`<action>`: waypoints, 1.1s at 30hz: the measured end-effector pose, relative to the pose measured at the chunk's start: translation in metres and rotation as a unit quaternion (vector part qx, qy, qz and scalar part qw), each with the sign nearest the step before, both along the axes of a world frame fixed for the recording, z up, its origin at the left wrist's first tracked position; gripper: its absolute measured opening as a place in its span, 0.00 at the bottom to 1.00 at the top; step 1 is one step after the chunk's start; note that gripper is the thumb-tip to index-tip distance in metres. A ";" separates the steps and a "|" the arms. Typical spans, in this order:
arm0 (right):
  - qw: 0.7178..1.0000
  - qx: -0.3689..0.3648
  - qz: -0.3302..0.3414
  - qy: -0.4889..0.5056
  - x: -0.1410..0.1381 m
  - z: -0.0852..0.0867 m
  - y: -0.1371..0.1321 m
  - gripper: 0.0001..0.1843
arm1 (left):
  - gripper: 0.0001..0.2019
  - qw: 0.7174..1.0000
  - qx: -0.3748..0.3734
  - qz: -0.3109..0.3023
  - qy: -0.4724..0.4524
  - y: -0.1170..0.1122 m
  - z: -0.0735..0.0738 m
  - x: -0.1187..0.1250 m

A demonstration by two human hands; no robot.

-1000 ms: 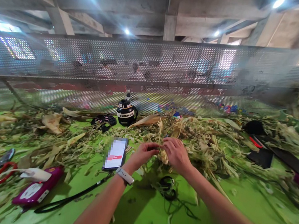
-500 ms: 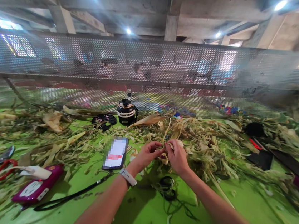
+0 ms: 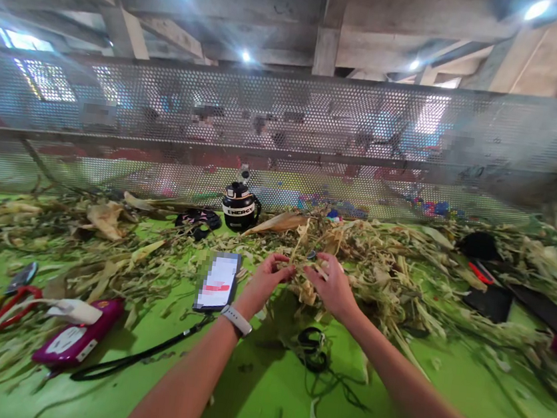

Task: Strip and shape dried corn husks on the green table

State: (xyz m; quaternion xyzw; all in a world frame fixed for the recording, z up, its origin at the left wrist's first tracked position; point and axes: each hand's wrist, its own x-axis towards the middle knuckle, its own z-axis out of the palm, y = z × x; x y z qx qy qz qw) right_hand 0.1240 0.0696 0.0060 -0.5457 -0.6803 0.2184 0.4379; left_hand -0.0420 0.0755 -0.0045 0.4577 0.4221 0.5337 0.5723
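My left hand [image 3: 265, 287], with a pale band on its wrist, has its fingers closed in a pinch at a thin strip of dried corn husk [image 3: 301, 237] that sticks up from the fingertips. To the right, my right hand [image 3: 333, 290] is held a little apart, thumb and fingers separated, with nothing clearly between them. A crumpled piece of husk [image 3: 307, 293] lies between and below the hands. Behind them spreads a heap of dry husk strips [image 3: 379, 247]. A small dark round item [image 3: 311, 256] shows near the right fingertips.
A phone [image 3: 218, 283] lies left of my hands, its strap running towards a purple power bank [image 3: 76, 340]. Scissors [image 3: 10, 312] rest at the far left. Black scissors or a cord loop [image 3: 313, 348] lies in front. A black jug [image 3: 239, 208] stands before the perforated metal screen [image 3: 288, 123].
My hands have moved apart from where they met; the right hand's fingers have spread. The view has shifted slightly.
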 end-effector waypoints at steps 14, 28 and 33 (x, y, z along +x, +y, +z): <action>0.981 -0.030 0.184 0.054 -0.004 0.012 -0.009 0.13 | 0.16 0.993 0.022 0.107 -0.046 0.003 0.003 -0.003; 0.965 0.140 0.209 -0.068 0.005 -0.005 0.004 0.22 | 0.15 0.991 -0.077 -0.007 -0.109 -0.005 0.012 0.002; 0.937 0.243 0.201 -0.149 0.006 -0.005 -0.003 0.17 | 0.14 0.997 -0.042 -0.054 -0.045 -0.007 0.011 0.002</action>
